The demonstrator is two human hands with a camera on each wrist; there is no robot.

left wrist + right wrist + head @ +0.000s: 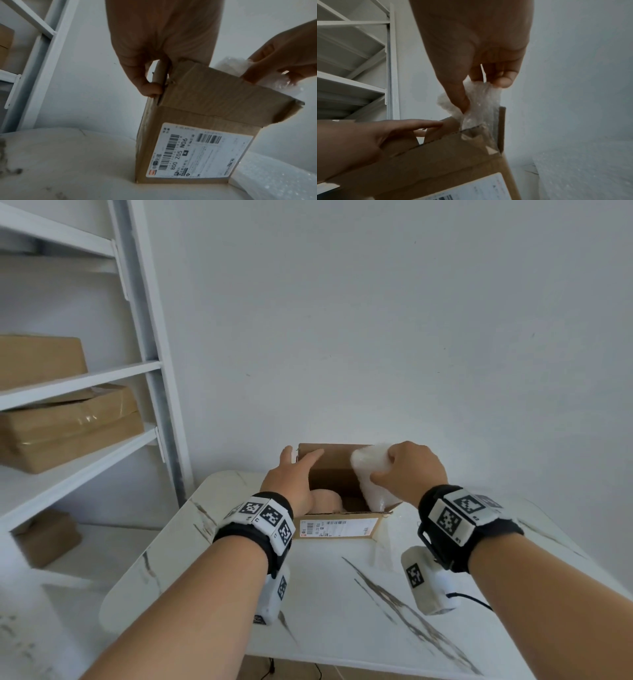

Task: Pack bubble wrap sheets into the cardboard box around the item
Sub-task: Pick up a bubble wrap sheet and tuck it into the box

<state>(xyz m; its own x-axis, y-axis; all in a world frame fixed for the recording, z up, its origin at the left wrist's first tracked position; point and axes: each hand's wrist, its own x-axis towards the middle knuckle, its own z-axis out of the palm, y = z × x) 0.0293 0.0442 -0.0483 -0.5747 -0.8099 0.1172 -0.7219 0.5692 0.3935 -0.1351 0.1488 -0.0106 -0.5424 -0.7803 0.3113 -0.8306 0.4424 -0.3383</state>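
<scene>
An open cardboard box [337, 528] with a white shipping label [197, 152] stands on the marble table. Inside it at the left lies a tan rounded item [327, 499]. My left hand [301, 455] holds the box's left flap [160, 81], thumb outside and fingers reaching over the opening. My right hand [385, 463] grips a bunched bubble wrap sheet [371, 477], whose lower end sits inside the box's right side. In the right wrist view, thumb and fingers pinch the bubble wrap sheet [481, 108] just above the box [453, 162] rim.
More flat bubble wrap sheets [274, 178] lie on the table [342, 583] just right of the box. A white shelf unit [147, 371] with several brown cartons [68, 426] stands at the left. A bare white wall is right behind the box.
</scene>
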